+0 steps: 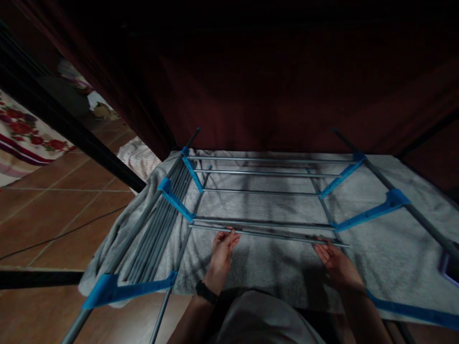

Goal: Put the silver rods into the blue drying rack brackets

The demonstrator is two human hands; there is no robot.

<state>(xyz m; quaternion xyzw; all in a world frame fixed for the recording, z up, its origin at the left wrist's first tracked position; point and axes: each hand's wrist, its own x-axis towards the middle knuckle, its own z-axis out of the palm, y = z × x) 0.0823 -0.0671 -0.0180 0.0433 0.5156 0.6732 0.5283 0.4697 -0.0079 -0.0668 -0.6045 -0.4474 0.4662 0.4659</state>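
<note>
A thin grey metal rod [265, 234] lies crosswise in front of me, held near both ends. My left hand [224, 243] pinches it left of its middle, a dark band on the wrist. Toward the rod's right end, my right hand [330, 258] has its fingers closed on it. Around the rod stands a rack frame of grey tubes [141, 224] with blue plastic brackets [175, 200]. Several rods [272, 174] span the frame beyond my hands, between the left and right brackets. The held rod runs just in front of the nearest of these.
Several loose rods [161, 229] lie side by side at the left on a grey blanket [258, 267]. Dark red curtains [268, 95] hang behind. At left are a tiled floor [53, 224], a black post [89, 143] and floral cloth [28, 129].
</note>
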